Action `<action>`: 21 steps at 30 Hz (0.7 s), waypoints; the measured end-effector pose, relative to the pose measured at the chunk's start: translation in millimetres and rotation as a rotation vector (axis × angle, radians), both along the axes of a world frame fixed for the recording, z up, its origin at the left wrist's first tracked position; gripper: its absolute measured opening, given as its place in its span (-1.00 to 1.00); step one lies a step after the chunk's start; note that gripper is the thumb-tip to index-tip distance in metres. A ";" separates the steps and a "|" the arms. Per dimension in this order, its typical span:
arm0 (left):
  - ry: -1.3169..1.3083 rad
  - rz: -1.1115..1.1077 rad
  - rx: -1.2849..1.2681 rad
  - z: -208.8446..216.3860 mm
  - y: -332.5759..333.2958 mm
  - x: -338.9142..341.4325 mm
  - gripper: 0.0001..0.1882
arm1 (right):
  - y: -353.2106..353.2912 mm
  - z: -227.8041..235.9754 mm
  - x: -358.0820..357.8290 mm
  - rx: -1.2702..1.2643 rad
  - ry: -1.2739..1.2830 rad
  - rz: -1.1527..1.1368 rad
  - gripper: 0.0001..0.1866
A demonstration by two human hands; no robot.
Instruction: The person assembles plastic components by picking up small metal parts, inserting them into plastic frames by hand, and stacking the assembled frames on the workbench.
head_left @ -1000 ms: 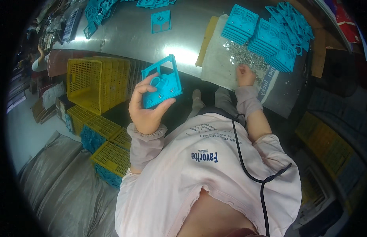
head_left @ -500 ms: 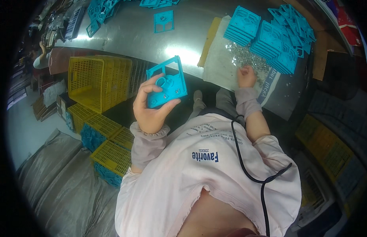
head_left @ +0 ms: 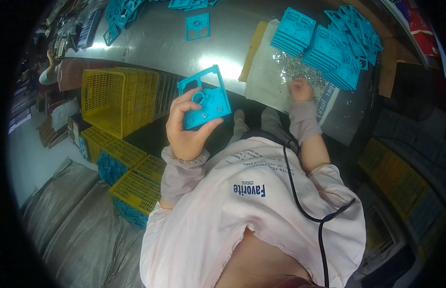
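Note:
My left hand point(head_left: 187, 137) grips a blue plastic frame point(head_left: 216, 102) by its edge, thumb along the near side and fingers on its face. The frame is tilted up off the table; it has a large cutout, a ring and a few small shiny pieces set near its lower edge. At the near edge of a pile of small metal parts point(head_left: 291, 66) is my right hand point(head_left: 301, 90), its fingers curled together; whatever they pinch is hidden. The pile lies on a pale sheet point(head_left: 261, 86). Just beyond it stand neat stacks of blue frames point(head_left: 294, 28).
Loose blue frames point(head_left: 360, 31) are heaped at the far right. One single frame point(head_left: 198, 26) lies on the metal table point(head_left: 155, 31). Yellow crates point(head_left: 105, 103) stand at left, and lower crates point(head_left: 136, 189) hold blue parts. A cardboard strip point(head_left: 253, 50) borders the sheet.
My left hand and its frame have shifted slightly right, and the frame has turned a little. My right hand stays by the metal parts, its fingers slightly more curled.

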State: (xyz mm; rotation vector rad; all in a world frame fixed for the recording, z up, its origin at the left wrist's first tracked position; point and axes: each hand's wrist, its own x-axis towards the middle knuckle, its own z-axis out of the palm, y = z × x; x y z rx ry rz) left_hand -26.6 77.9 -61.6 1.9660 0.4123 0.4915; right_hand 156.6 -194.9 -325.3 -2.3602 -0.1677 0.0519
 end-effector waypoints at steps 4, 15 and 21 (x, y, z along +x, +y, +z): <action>-0.045 -0.082 0.158 4.3 -4.1 9.3 -0.53 | -18.4 26.6 6.1 0.911 0.661 -0.114 -0.77; -0.342 -0.366 0.309 43.2 -37.1 45.9 -0.40 | -10.2 266.8 -22.0 1.234 0.752 0.345 -0.62; -0.546 -0.459 0.372 63.0 -52.4 64.2 -0.28 | 22.5 362.0 -60.2 0.562 -0.161 0.597 -0.74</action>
